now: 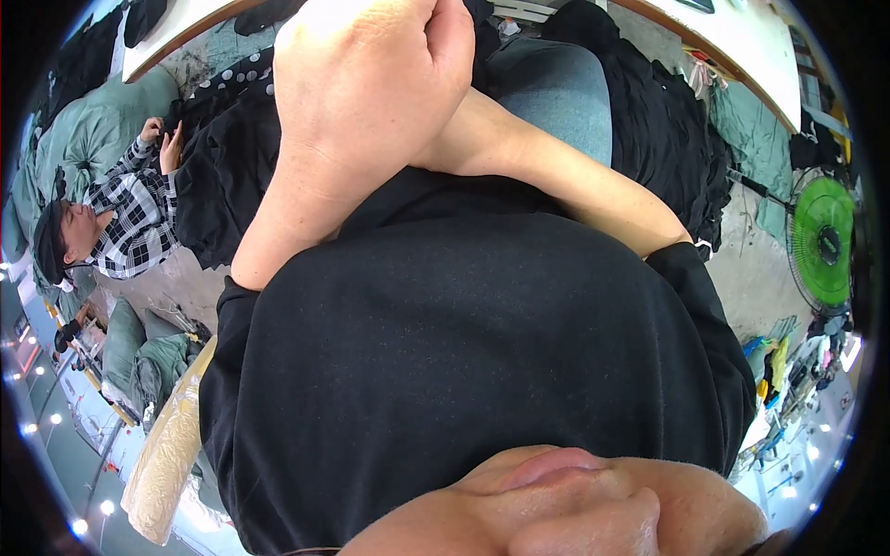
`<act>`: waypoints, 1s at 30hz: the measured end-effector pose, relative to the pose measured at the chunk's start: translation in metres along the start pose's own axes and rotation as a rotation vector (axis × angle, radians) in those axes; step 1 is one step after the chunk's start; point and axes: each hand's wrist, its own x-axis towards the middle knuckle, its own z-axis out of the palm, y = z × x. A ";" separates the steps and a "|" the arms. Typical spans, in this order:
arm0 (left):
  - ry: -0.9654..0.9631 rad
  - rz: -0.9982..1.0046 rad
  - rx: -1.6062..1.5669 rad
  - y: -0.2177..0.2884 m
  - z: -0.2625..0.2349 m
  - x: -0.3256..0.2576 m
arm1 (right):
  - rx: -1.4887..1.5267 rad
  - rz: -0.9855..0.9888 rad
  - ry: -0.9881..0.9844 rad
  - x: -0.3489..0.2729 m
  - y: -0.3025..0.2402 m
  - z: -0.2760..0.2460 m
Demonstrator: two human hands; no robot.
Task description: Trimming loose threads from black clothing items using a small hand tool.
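Observation:
My left hand point(371, 74) is raised close in front of me, at the top of the view. Its fingers look curled, with the thumb side at the right; whatever they might hold is hidden. From the right, my right forearm point(556, 176) crosses behind the left wrist. The right hand itself is covered by the left one, so its fingers do not show. Behind the hands lies a blue denim trouser leg point(552, 97). Heaped black fabric point(663, 130) is just right of it, and more black cloth point(227, 176) lies to the left.
A white tabletop point(732, 46) is at the far right, another point(171, 37) at the far left. A green fan point(825, 241) stands at the right. At the left, a person in a checked shirt point(134, 213) handles dark cloth beside green sacks point(102, 130). A padded chair back point(167, 454) is behind me.

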 end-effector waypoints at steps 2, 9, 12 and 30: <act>0.026 -0.092 -0.115 0.008 -0.003 0.006 | -0.005 0.007 -0.002 -0.001 0.001 0.001; 0.055 -0.107 -0.147 0.011 -0.001 0.015 | -0.127 0.069 -0.036 -0.007 -0.019 -0.010; -0.013 -0.130 -0.101 0.014 -0.004 0.023 | -0.138 0.054 -0.037 -0.007 -0.020 -0.011; -0.175 -0.397 -0.323 -0.002 -0.001 0.038 | -0.143 0.011 -0.054 -0.009 -0.023 -0.014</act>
